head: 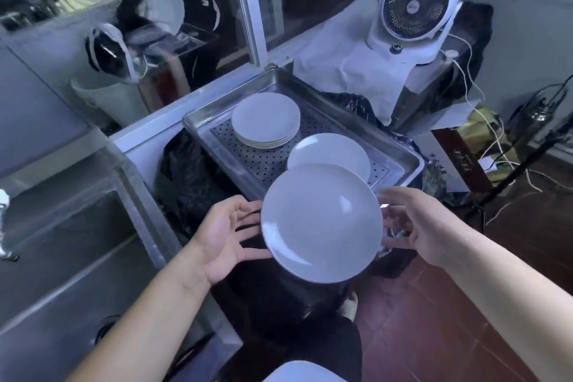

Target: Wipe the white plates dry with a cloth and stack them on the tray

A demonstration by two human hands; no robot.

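Observation:
A white plate (322,222) hangs in the air in front of the metal perforated tray (400,150), tilted toward me. My left hand (223,236) touches its left rim with straight, spread fingers that reach behind it. My right hand (415,223) does the same at the right rim, its fingers straight. On the tray, a stack of several white plates (266,119) stands at the far side. A single white plate (328,152) lies nearer, partly hidden by the plate between my hands. Neither hand has a cloth.
A steel sink (62,242) runs along the left. A white fan (415,6) stands on a white sheet (341,68) behind the tray, with cables (483,121) to its right. Another white plate's edge (302,374) shows at the bottom. Black bags (192,183) hang below the tray.

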